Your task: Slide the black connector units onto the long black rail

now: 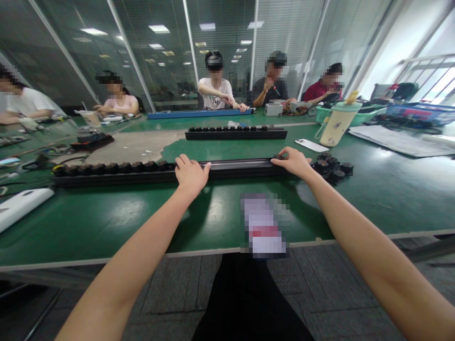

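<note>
A long black rail [241, 171] lies across the green table in front of me, with a row of black socket-like blocks [124, 168] along the left part of its channel. My left hand [192, 174] rests on top of the rail beside the last block of that row, fingers spread and thumb apart. Near the rail's right end, my right hand [293, 162] pinches a small black block [279, 157] at the channel. Several loose blocks of the same kind [332, 168] lie in a pile just right of my right hand.
A second black rail with blocks [236, 134] lies farther back. A phone [265, 227] is near the front edge, a white phone [312, 145] and a cream tumbler [339, 124] at right. A white device [24, 206] lies at left. Several people sit opposite; one handles a blue rail [199, 114].
</note>
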`<state>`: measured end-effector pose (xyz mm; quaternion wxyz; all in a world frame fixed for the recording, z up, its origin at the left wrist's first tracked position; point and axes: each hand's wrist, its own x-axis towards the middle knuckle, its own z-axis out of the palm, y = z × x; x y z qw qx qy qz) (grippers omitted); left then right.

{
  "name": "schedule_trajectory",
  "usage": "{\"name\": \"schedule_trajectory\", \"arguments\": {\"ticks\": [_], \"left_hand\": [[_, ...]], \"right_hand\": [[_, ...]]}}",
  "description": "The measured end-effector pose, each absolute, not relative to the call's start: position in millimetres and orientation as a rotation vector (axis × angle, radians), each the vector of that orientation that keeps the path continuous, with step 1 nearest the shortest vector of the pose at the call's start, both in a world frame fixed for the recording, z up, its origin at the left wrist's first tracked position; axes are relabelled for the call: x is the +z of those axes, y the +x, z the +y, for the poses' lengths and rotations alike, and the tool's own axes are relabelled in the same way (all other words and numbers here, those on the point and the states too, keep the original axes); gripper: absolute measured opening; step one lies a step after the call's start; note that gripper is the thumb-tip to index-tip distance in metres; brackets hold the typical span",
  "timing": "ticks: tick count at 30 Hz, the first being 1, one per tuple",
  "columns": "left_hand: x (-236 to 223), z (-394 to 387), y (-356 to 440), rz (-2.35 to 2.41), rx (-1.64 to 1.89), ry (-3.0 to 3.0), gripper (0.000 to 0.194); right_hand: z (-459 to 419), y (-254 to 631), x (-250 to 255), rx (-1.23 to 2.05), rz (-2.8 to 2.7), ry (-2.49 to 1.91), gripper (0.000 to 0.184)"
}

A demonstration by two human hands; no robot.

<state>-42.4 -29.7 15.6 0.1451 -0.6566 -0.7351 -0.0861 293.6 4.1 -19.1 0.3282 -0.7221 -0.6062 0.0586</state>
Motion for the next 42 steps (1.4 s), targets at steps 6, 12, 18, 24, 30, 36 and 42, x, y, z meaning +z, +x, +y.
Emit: {"name": "schedule_trajectory", "arguments": {"ticks": [6,12,18,24,30,36,42], "left_hand": [[15.2,-28.6,-43.0,-2.111,-0.236,-1.887,0.071],[15.0,-28.0,-42.7,-2.11,-0.234,-1.889,0.072],[14.3,-29.0,-42.3,-2.103,-0.236,-1.876,0.071],[14.5,-29.3,-42.0,-2.109,-0.237,-1.875,0.071],[16.5,-30.4,-40.5,-2.119,-0.233,-1.88,0.07],[15.9,-30.8,-40.8,-2.12,-0.236,-1.881,0.071],[15.9,-30.6,-41.1,-2.117,-0.24,-1.884,0.071]], "right_hand": [[3.9,290.3,-18.8,0.18,-1.529,-1.936,0.036],[3.5,288.8,-19.8,0.205,-1.51,-1.952,0.036],[3.8,289.3,-21.0,0.203,-1.501,-1.948,0.036],[3.0,289.4,-18.8,0.207,-1.509,-1.962,0.033],[1.8,289.1,-17.3,0.188,-1.518,-1.967,0.032],[2.7,291.1,-18.9,0.166,-1.544,-1.947,0.034],[3.1,291.8,-18.4,0.158,-1.546,-1.959,0.034]]}}
